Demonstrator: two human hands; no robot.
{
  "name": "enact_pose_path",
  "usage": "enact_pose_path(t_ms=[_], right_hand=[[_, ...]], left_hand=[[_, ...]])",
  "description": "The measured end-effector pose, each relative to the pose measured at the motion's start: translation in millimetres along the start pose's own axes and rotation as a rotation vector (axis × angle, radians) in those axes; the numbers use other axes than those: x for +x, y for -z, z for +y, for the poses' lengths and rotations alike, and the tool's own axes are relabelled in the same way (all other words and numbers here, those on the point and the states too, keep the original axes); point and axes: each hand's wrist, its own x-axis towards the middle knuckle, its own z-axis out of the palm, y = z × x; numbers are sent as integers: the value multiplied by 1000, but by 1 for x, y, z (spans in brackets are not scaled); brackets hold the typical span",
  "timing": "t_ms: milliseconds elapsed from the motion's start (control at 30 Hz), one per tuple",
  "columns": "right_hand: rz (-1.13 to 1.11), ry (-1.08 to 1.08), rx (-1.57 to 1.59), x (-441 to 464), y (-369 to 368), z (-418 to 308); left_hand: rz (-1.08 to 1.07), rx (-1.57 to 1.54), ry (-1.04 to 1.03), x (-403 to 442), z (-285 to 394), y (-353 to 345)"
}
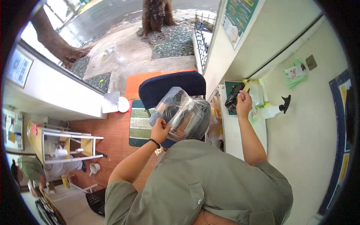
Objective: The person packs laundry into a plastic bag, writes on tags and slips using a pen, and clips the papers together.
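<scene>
A clear plastic bag [183, 112] with a knotted-looking top sits in front of me at the blue chair [172, 84]. Dark grey and brown things show through it, but I cannot make out their kind. My left hand [161, 130], with a dark beaded bracelet at the wrist, pinches the near left side of the bag. Out to the right, my right hand [243, 104] is closed at the edge of a black glossy bundle [234, 98] above the white counter. The bundle's exact kind is unclear.
A spray bottle [272, 111] stands against the right wall. A green striped mat [138, 123] lies on the wooden floor. To the left are a white-framed shelf [67, 144], a white mug [95, 168], a black basket [96, 202] and another person [32, 168].
</scene>
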Motion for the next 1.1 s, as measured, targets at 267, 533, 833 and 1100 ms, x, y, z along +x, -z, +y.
enact_pose_path(t_ms=[267,533,833,1100], right_hand=[[-137,-657,168,-17,-5,70],[120,-596,410,-27,-9,22],[132,-609,332,-104,-16,7],[-83,-531,-58,-106,-4,29]], left_hand=[[50,-215,-50,1,-20,-14],[-57,-105,-100,5,-7,7],[-107,130,-218,5,6,15],[-110,404,-375,2,23,22]])
